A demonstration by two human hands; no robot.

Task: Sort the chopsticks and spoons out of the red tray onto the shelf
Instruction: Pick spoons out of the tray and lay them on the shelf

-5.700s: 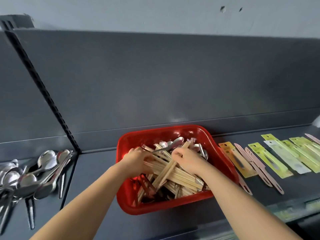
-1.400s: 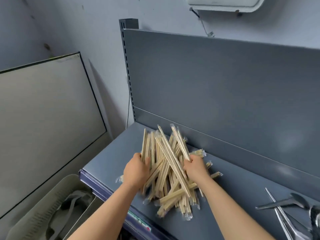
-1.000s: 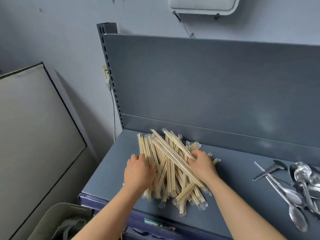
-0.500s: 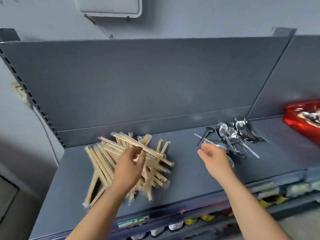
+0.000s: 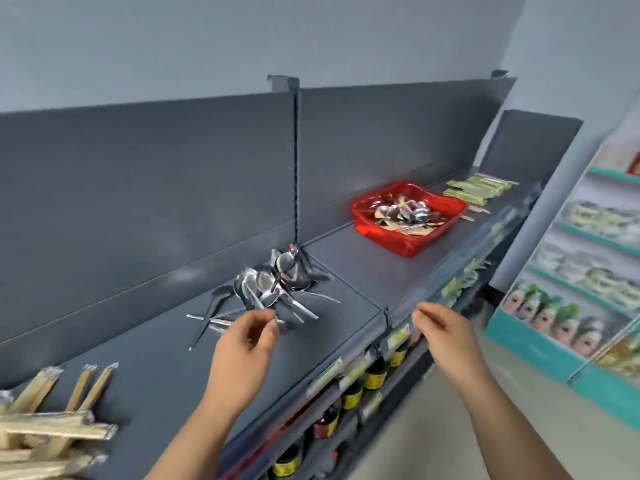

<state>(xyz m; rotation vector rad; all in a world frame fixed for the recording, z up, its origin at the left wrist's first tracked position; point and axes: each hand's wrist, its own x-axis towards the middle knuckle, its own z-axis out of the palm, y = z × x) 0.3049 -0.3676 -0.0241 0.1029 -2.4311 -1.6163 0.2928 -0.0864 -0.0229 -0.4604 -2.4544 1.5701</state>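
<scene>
both hands have come off the chopsticks (image 5: 45, 427) since half a second ago, and the view has swung right, so that pile now sits at the bottom left corner. fingers first: the left hand (image 5: 242, 344) has its fingers loosely curled toward the thumb, with nothing between them, and it hangs just in front of the spoons (image 5: 273, 289), not touching them as far as the blur lets me see. the right hand (image 5: 446, 334) is also loosely curled and empty, out past the front edge of the shelf (image 5: 346, 268), well apart from the left.

moving outward, the spoons lie in a tangled heap on the dark grey shelf, close to the back panel (image 5: 138, 188), with handles fanning out toward the front. just beyond them a slotted upright (image 5: 296, 168) splits the back panel in two. further right is the red tray (image 5: 384, 235), standing on the shelf well apart from both hands. more shiny spoons and a few pale sticks lie inside it. past the tray, green packets (image 5: 478, 187) lie in a row at the far end. under the shelf edge stand dark bottles (image 5: 374, 375) with yellow labels. the whole picture is smeared by motion.
</scene>
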